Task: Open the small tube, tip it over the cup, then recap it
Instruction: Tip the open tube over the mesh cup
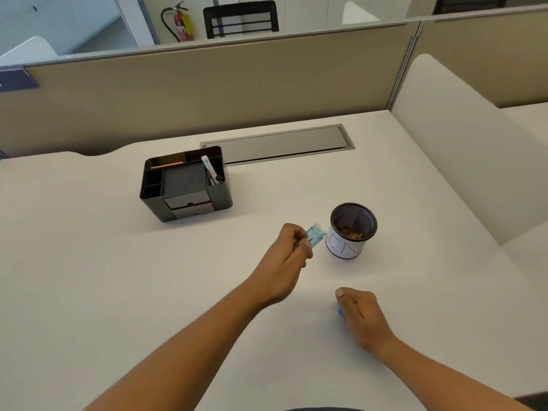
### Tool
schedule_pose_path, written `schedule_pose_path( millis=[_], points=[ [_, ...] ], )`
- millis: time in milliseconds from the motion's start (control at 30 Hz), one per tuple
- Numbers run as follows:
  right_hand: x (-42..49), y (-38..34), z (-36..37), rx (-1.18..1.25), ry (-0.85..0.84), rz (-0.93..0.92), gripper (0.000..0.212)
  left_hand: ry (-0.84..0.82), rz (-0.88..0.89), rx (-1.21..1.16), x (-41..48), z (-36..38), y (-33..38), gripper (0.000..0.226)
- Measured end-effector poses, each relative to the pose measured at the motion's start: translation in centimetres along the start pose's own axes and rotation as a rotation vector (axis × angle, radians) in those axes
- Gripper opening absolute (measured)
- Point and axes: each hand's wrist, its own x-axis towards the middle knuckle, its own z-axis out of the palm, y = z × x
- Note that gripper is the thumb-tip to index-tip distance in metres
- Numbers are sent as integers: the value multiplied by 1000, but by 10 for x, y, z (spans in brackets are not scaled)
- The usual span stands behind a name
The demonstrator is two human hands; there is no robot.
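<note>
My left hand [286, 256] grips a small clear blue tube [315, 235], tilted with its open end pointing toward the cup, just left of the rim. The cup [351, 231] is a black mesh holder with a white paper label and brownish bits at its bottom. It stands upright on the white desk [118, 277]. Nearer to me, my right hand [360, 312] rests on the desk with fingers curled over a small blue cap [340, 311], of which only an edge shows.
A black desk organiser [185, 185] with pens stands at the back left of the desk. Behind it lies a grey cable-tray lid [278, 142], then a beige partition wall [207, 84]. A white divider [462, 137] rises at the right.
</note>
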Motion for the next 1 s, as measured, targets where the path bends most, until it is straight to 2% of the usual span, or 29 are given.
schedule_pose_path(
  millis=[133,367,567,667,767,933,1000],
  points=[
    [3,3,-1,22,-6,-8,47,42,93,207,43,12,11,15],
    [4,8,-4,18,-29,-25,44,66,184,605,98,25,32,30],
    [4,8,-5,-1,-51,-15,56,21,207,713,110,33,36,28],
    [4,5,-5,-32,-52,11,50,23,217,703,108,30,34,28],
    [4,1,-6,8,-91,116,49,77,227,642,99,22,31,27],
    [5,-18,-16,184,-93,253,7,163,160,293,64,3,13,31],
    [7,-32,-22,245,-59,265,13,191,151,175,40,-3,2,34]
  ],
)
